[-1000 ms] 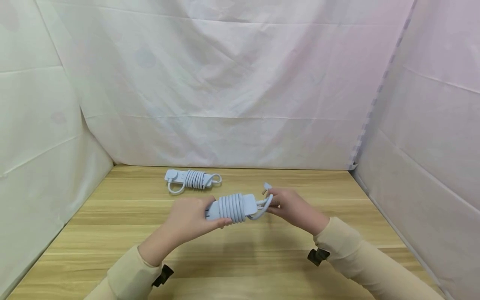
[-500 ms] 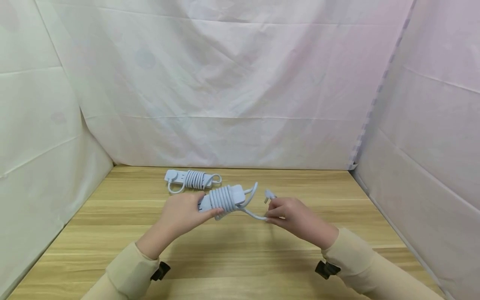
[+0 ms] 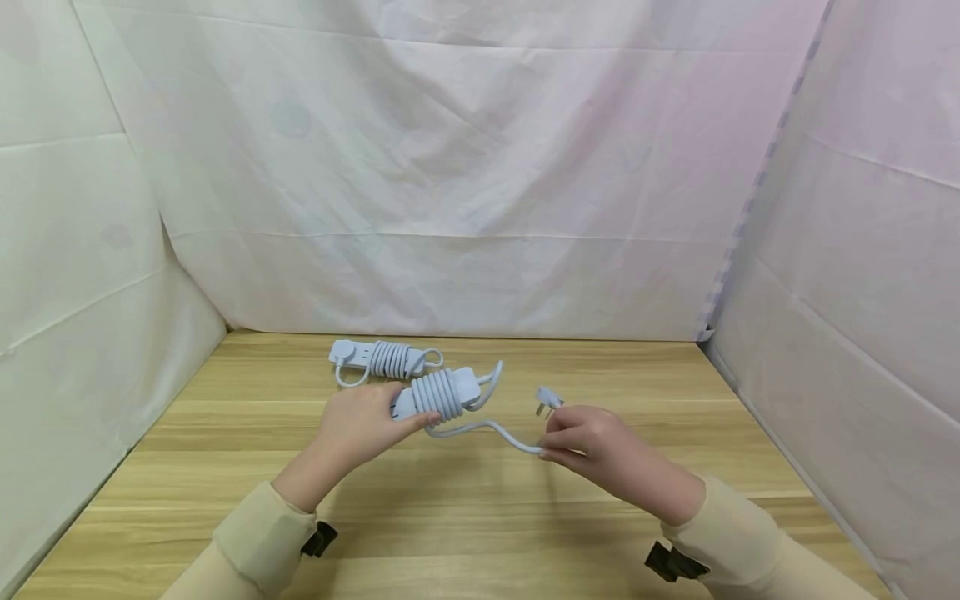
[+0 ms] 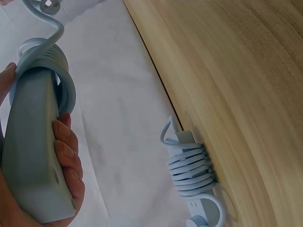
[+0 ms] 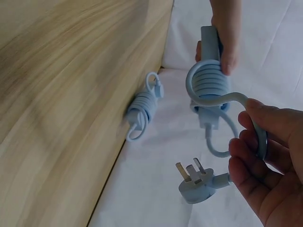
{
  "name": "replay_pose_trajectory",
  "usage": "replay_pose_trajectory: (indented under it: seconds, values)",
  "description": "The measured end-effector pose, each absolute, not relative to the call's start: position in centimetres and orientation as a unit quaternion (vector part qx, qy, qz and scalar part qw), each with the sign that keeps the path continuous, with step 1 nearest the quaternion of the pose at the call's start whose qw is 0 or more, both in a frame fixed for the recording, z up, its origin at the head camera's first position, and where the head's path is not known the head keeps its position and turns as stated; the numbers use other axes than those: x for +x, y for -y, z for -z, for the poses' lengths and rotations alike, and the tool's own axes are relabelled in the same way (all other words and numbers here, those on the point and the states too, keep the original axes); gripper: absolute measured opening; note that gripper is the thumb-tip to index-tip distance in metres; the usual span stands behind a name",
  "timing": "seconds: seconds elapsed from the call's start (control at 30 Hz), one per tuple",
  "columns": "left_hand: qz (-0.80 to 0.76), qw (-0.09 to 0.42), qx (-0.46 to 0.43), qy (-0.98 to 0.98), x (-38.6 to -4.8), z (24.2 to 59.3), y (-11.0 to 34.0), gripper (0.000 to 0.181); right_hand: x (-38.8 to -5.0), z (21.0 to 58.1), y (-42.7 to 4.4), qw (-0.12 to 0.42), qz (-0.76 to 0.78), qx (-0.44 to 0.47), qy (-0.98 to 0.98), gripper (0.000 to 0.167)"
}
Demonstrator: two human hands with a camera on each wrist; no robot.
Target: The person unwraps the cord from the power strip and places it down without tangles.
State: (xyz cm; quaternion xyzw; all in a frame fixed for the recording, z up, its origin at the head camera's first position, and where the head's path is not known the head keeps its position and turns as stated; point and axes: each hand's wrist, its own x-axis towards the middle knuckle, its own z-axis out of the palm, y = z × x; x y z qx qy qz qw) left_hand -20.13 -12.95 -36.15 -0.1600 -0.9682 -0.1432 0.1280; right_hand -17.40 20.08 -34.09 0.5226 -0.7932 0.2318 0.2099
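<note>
My left hand (image 3: pixel 365 425) grips a white power strip (image 4: pixel 33 156) by one end, fingers wrapped round its body, above the table. Several turns of its cord (image 3: pixel 437 395) are wound about the middle of the strip. A freed length of cord (image 5: pixel 222 99) runs from the coil to my right hand (image 3: pixel 600 446), which holds it between curled fingers and thumb. The three-pin plug (image 5: pixel 198 185) sticks out beyond the right fingers, pins bare. A small cord loop (image 3: pixel 491 385) stands off the strip's far end.
A second power strip (image 3: pixel 388 359), its cord wound round it and its plug seated in a socket, lies at the back left of the wooden table (image 3: pixel 480 533). White cloth (image 3: pixel 450 167) hangs behind and on both sides.
My right hand has moved right and toward me, drawing the plug end away from the strip; a length of cord has come off the coil. The left hand with the strip has shifted slightly left.
</note>
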Motion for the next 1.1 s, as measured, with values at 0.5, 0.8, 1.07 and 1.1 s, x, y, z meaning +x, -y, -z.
replay_pose_trajectory:
  seconds: [0.5,0.8,1.07,1.1]
  values:
    - [0.15,0.096,-0.135,0.975,-20.9,36.5,13.1,0.067,-16.8,31.5,-20.3,0.26,-0.227,0.544,0.765,0.023]
    - [0.146,0.087,-0.124,0.977,-21.1,36.7,13.2,0.064,-16.8,30.3,-20.2,0.287,-0.223,0.54,0.759,0.028]
    - [0.144,0.093,-0.126,0.977,-21.0,37.1,13.6,0.059,-17.3,28.9,-20.1,0.313,-0.217,0.528,0.759,0.031]
    - [0.143,0.093,-0.128,0.977,-20.9,37.1,13.6,0.059,-17.5,28.8,-20.2,0.315,-0.216,0.524,0.761,0.032]
